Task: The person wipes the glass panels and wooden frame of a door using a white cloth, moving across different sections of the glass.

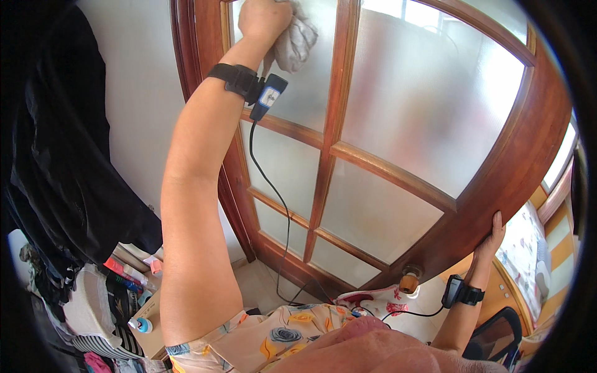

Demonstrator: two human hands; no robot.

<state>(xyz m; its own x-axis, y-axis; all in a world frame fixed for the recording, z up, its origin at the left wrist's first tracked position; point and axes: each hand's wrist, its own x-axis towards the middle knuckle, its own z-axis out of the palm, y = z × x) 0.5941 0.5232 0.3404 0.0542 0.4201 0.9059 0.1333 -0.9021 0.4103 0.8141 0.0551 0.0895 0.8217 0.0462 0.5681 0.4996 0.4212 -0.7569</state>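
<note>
My left hand is raised high at the top of the view, closed around a crumpled greyish-white cloth. The cloth lies against or just in front of an upper frosted glass pane of a wooden door; exact contact is hard to see. Low on the right, my right hand grips the door's outer edge, with the thumb on the near face. Below and left of that hand is a round wooden doorknob. Each wrist wears a black strap with a small cabled device.
Dark clothing hangs along the left wall. Beneath it are a cardboard box, a small blue-and-white bottle and piled fabrics. A thin black cable hangs from the left wrist. A black chair and a bed stand at right.
</note>
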